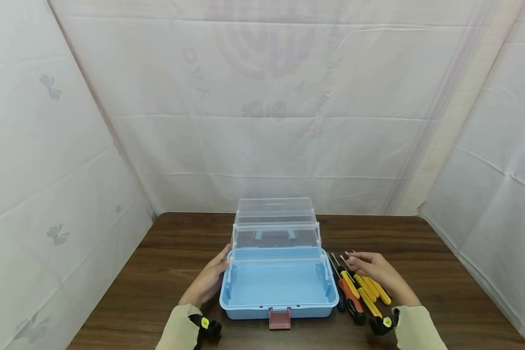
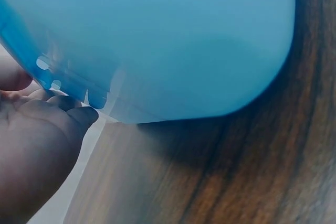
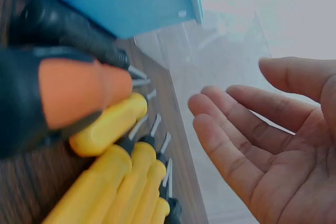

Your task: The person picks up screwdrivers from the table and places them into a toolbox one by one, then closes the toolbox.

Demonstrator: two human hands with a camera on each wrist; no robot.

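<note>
A light blue plastic toolbox (image 1: 280, 284) lies with its clear lid (image 1: 274, 206) raised at the back; its bottom shows bare. My left hand (image 1: 210, 279) holds the toolbox by its left side near the rear corner; in the left wrist view, the thumb and fingers (image 2: 73, 111) meet at the rim. To the right of the toolbox lie several screwdrivers: yellow-handled screwdrivers (image 1: 368, 302), an orange and black screwdriver (image 1: 351, 295) and a black-handled one (image 3: 63, 27). My right hand (image 1: 378, 272) hovers over their shafts, fingers loosely bent and holding nothing.
A dark wooden table (image 1: 188, 231) carries everything. Pale cloth (image 1: 271, 146) hangs behind it and along both sides. The toolbox's pink latch (image 1: 279, 319) hangs down at the front, and clear tiers (image 1: 276, 237) stand over its back part.
</note>
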